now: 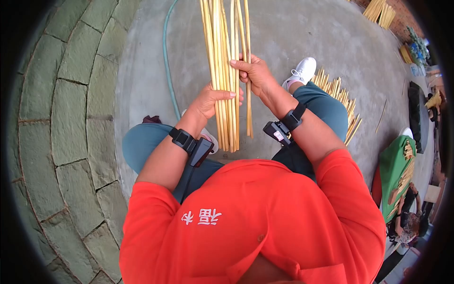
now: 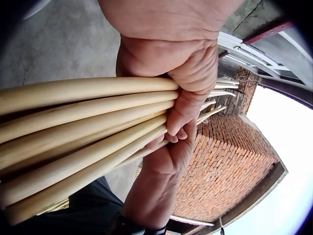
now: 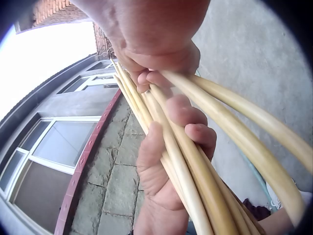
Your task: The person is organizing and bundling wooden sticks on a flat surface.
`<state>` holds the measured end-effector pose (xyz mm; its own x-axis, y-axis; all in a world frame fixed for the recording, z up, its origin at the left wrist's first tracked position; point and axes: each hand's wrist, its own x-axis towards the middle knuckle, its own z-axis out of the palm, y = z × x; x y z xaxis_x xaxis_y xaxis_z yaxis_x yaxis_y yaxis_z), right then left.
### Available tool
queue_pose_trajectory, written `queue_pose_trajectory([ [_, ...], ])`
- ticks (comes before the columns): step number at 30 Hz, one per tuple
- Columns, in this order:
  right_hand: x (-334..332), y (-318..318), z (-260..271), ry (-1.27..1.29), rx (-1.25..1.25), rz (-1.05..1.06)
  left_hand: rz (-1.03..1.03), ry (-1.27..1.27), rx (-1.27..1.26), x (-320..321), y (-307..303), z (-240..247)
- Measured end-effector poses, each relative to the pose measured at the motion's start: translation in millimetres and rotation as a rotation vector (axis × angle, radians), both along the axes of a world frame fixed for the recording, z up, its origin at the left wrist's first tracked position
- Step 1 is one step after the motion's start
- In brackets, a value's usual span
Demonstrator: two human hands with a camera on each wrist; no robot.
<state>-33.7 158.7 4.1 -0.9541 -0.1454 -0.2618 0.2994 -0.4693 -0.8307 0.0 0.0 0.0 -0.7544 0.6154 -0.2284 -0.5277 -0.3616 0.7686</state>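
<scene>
A bundle of long, slender, pale yellow sticks [image 1: 218, 52] stands lengthwise in front of the chest, its near ends over the lap. My left hand [image 1: 210, 101] grips this bundle low down, thumb laid across the front. Higher up, my right hand [image 1: 257, 75] pinches sticks at the bundle's right side. Two loose sticks [image 3: 234, 127] pass from under the right hand, spread apart from the rest in the right wrist view. In the left wrist view the left thumb [image 2: 183, 110] presses over several sticks, and the right hand [image 2: 168, 159] lies close behind it.
More cut sticks [image 1: 338, 92] lie on the concrete floor [image 1: 302, 28] beside the right leg. Another pile [image 1: 379, 13] sits at the far right. A green hose [image 1: 168, 61] runs along the left, near stone paving [image 1: 71, 109]. A green cloth [image 1: 395, 165] with sticks is at right.
</scene>
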Motion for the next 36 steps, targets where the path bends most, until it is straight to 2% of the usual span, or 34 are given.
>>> queue_pose_trajectory([
  [3,10.0,-1.6,0.0,-0.002,-0.046,0.023,0.008,-0.046,-0.036,9.3,-1.1,-2.3],
  [11,3.2,1.1,2.2,0.116,0.045,-0.008,0.044,-0.010,-0.015,4.5,2.5,7.9],
  [21,4.9,0.2,5.8,0.116,0.009,0.005,0.065,-0.020,-0.011,5.7,4.1,8.2],
  [27,7.7,-1.7,5.9,0.161,0.133,0.011,0.116,0.056,-0.168,3.5,7.1,3.6],
  [29,6.5,0.8,5.6,0.061,-0.037,0.037,0.111,0.039,-0.039,3.7,7.1,8.5],
  [36,6.1,3.0,8.3,0.009,-0.086,0.162,0.043,0.012,0.034,5.0,1.8,9.9],
])
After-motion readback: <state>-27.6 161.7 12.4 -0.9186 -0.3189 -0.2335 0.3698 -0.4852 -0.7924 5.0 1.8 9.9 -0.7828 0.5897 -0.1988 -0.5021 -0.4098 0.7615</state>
